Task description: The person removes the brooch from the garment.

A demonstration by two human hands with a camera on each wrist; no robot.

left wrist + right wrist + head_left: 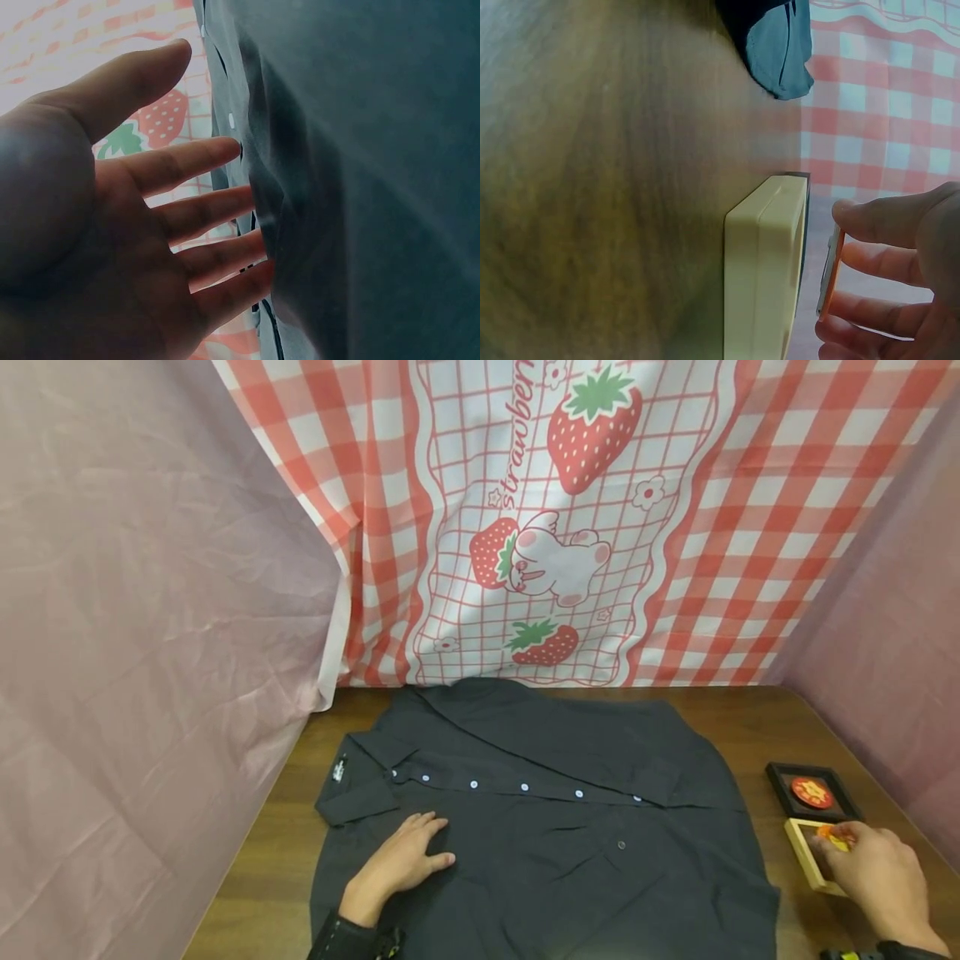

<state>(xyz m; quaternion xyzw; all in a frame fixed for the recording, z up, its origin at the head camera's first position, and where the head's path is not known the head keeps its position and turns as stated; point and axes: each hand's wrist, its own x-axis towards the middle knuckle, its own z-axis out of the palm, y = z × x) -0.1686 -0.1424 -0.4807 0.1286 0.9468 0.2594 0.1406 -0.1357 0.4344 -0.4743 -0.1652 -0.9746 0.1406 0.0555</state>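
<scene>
A dark grey button-up shirt (510,860) lies spread on the wooden table, its collar at the left and its row of pale buttons running across. My left hand (408,856) rests on the shirt below the collar; in the left wrist view its spread fingers (202,214) touch the cloth. My right hand (885,872) pinches a thin orange and yellow badge (834,837) over a light wooden tray (806,858). Edge-on in the right wrist view, the badge (831,274) shows a metallic back and stands apart from the tray (761,247). Fingers partly hide its face.
Behind the light tray sits a black tray (780,789) holding a round red badge (812,792) with a yellow star. A red checked strawberry cloth (690,568) hangs at the back. Pinkish drapes (150,610) close in both sides. Bare wood (757,727) shows right of the shirt.
</scene>
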